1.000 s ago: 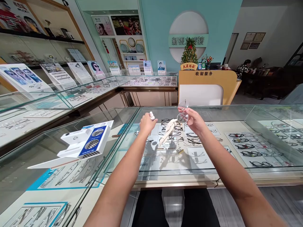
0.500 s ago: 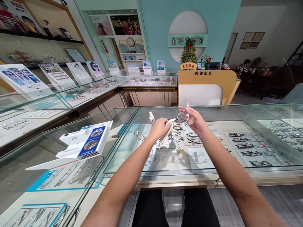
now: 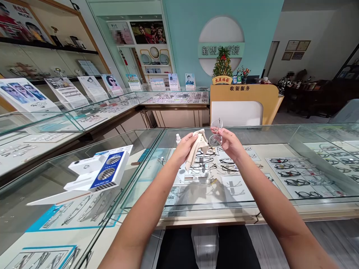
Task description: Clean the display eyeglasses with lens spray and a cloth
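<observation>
My left hand pinches a cream cleaning cloth whose loose end hangs down over the glass counter. Just right of the cloth, my right hand grips a pair of thin-rimmed eyeglasses by the middle, with the two clear lenses one above the other. A small gap separates the cloth from the lenses. Behind my left hand stands a white spray bottle, partly covered by the hand.
Under the glass counter top lie several eyeglass frames. An opened white and blue box rests on the left glass case. Beyond the counter is a yellow cashier desk. Upright advertising cards line the far left case.
My left hand has turned and lifted the cloth, which now hangs more openly beside the eyeglasses. My right hand holds the eyeglasses in nearly the same place. The view has shifted slightly.
</observation>
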Demonstrator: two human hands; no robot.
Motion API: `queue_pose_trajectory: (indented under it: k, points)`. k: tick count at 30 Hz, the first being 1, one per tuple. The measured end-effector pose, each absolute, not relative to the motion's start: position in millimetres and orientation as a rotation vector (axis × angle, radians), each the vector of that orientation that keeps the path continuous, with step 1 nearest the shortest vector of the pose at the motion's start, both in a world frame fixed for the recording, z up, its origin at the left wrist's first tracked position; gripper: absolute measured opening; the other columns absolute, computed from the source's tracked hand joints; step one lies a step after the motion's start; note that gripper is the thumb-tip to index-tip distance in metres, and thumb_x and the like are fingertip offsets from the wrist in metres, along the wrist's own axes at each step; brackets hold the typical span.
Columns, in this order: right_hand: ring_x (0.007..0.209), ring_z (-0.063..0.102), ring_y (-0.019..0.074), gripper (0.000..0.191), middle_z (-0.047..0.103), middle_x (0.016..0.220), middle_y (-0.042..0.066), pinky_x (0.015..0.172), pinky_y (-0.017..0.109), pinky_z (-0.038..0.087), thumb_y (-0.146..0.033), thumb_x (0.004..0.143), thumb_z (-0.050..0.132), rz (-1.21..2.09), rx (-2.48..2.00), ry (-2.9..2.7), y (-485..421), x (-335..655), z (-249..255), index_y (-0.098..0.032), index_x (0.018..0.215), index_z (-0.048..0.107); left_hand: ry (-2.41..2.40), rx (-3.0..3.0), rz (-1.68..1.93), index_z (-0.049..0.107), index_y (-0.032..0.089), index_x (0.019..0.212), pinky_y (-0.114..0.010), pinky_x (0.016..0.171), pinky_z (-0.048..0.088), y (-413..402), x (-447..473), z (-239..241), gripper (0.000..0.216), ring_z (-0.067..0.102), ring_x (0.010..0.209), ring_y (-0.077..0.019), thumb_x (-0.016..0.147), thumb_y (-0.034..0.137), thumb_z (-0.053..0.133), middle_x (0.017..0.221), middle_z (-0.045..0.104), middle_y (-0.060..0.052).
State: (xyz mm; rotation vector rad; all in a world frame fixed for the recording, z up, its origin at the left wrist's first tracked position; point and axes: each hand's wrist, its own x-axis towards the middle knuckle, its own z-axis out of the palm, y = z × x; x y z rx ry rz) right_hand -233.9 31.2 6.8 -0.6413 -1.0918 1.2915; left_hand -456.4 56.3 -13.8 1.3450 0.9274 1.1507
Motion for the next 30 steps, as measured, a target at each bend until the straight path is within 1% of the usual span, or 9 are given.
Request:
queue_pose_trajectory:
  k: [2,4,5,8,14,17,21,27,30]
  points:
    - [0.136,0.065,0.0284,0.037,0.082,0.133,0.004,0.114,0.038,0.049,-0.055,0.069,0.101,1.282,-0.638,-1.11,31.5,-233.8,6.5,-0.028,0.073,0.076,0.8,1.186,1.154,0.07,0.02,0.111,-0.027,0.071,0.052,53.7,-456.1,-10.9,0.057,0.067,0.078,-0.017,0.076,0.059,0.091,0.094,0.076,-0.003]
    - [0.137,0.065,0.0282,0.035,0.082,0.132,0.004,0.114,0.038,0.048,-0.054,0.072,0.1,1.277,-0.629,-1.131,32.0,-233.6,5.5,-0.028,0.073,0.077,0.707,1.105,1.138,0.074,0.018,0.115,-0.025,0.074,0.054,50.9,-456.3,-8.1,0.055,0.072,0.085,-0.0173,0.074,0.047,0.095,0.101,0.079,-0.004]
    - [0.137,0.064,0.028,0.034,0.082,0.131,0.004,0.113,0.037,0.048,-0.052,0.073,0.1,1.274,-0.624,-1.138,32.3,-233.4,4.7,-0.027,0.073,0.077,0.675,1.094,1.115,0.076,0.018,0.117,-0.024,0.073,0.054,49.3,-456.7,-6.5,0.053,0.072,0.085,-0.0163,0.074,0.042,0.095,0.099,0.08,-0.004]
    - [0.135,0.065,0.0271,0.031,0.082,0.13,0.004,0.109,0.035,0.048,-0.05,0.076,0.098,1.267,-0.608,-1.157,33.2,-233.2,2.1,-0.027,0.073,0.077,0.598,1.092,1.013,0.077,0.016,0.122,-0.021,0.063,0.051,44.2,-459.3,-0.9,0.055,0.067,0.071,-0.0118,0.072,0.029,0.093,0.088,0.076,-0.001]
    - [0.127,0.068,0.0264,0.031,0.082,0.127,0.004,0.106,0.036,0.049,-0.05,0.079,0.097,1.243,-0.605,-1.193,34.7,-232.6,-1.5,-0.026,0.075,0.078,0.514,1.12,0.918,0.073,0.019,0.135,-0.02,0.06,0.05,38.3,-462.8,5.9,0.079,0.068,0.068,-0.0099,0.059,0.008,0.088,0.102,0.081,-0.003]
    - [0.131,0.066,0.0277,0.031,0.082,0.126,0.004,0.109,0.037,0.049,-0.05,0.078,0.098,1.229,-0.606,-1.2,33.8,-233.0,-0.2,-0.027,0.073,0.078,0.477,1.161,0.901,0.07,0.019,0.143,-0.02,0.062,0.051,37.4,-462.4,5.3,0.084,0.071,0.07,-0.0116,0.063,0.01,0.096,0.099,0.082,-0.004]
    - [0.138,0.062,0.0297,0.033,0.079,0.127,0.006,0.111,0.039,0.049,-0.051,0.077,0.098,1.192,-0.631,-1.229,30.3,-234.5,3.4,-0.027,0.072,0.078,0.416,1.204,0.848,0.067,0.02,0.148,-0.022,0.069,0.056,38.5,-463.1,2.2,0.086,0.076,0.073,-0.0152,0.071,0.027,0.105,0.096,0.082,-0.006]
    - [0.137,0.061,0.03,0.034,0.076,0.131,0.007,0.107,0.038,0.051,-0.052,0.075,0.099,1.192,-0.656,-1.235,28.4,-237.3,3.8,-0.025,0.071,0.078,0.391,1.295,0.862,0.072,0.021,0.14,-0.024,0.077,0.059,40.9,-457.1,-4.7,0.085,0.078,0.091,-0.0193,0.066,0.04,0.11,0.123,0.082,-0.014]
    - [0.134,0.062,0.0292,0.035,0.076,0.128,0.007,0.106,0.037,0.051,-0.053,0.073,0.099,1.183,-0.673,-1.207,28.3,-240.5,2.6,-0.026,0.071,0.078,0.442,1.376,0.915,0.072,0.019,0.139,-0.023,0.068,0.055,37.0,-448.6,-6.2,0.084,0.072,0.083,-0.0162,0.066,0.039,0.109,0.124,0.081,-0.014]
